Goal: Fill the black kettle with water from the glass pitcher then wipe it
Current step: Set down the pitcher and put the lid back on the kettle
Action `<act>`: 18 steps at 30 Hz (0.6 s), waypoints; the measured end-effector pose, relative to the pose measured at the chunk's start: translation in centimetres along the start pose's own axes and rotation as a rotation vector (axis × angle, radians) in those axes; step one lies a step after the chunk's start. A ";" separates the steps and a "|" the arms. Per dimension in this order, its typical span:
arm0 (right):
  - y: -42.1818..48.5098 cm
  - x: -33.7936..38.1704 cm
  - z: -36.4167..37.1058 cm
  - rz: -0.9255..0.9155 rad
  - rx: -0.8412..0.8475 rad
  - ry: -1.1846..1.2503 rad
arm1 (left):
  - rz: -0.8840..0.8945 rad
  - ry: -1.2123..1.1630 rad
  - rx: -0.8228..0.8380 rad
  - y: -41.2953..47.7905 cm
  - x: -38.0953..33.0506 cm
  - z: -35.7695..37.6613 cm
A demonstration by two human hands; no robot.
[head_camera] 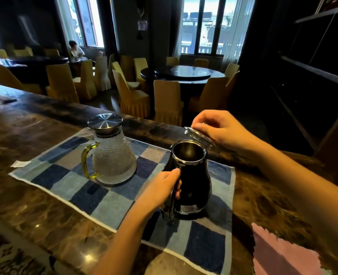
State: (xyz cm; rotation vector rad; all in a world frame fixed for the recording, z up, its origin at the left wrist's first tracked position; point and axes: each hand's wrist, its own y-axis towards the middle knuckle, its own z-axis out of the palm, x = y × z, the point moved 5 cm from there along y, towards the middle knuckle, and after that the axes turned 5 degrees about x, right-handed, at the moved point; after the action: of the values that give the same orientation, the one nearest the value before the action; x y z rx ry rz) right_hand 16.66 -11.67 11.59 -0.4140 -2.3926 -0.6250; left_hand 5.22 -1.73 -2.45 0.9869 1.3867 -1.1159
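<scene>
Head view: one black kettle [192, 183] (open), one glass pitcher [113, 155], two hands.

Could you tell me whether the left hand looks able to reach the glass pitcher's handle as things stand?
Probably yes: the pitcher's handle faces left with open mat around it, but the left hand must first release the black kettle.

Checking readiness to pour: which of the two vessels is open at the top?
The black kettle; its lid is off in the right hand. The glass pitcher remains capped.
</scene>
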 end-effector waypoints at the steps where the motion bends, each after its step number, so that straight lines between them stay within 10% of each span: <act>1: 0.6 0.3 0.8 -0.005 0.024 -0.024 | 0.001 0.005 -0.006 -0.1 -0.1 0.0; 18: 1.9 -1.4 5.5 -0.121 0.098 -0.496 | -0.018 0.160 0.045 -0.8 -0.7 0.0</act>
State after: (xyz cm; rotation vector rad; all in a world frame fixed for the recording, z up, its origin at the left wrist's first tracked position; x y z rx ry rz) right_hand 15.84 -7.41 7.47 -0.4212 -2.9245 -0.4965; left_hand 4.54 -1.88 -1.65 1.1185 1.5059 -1.1053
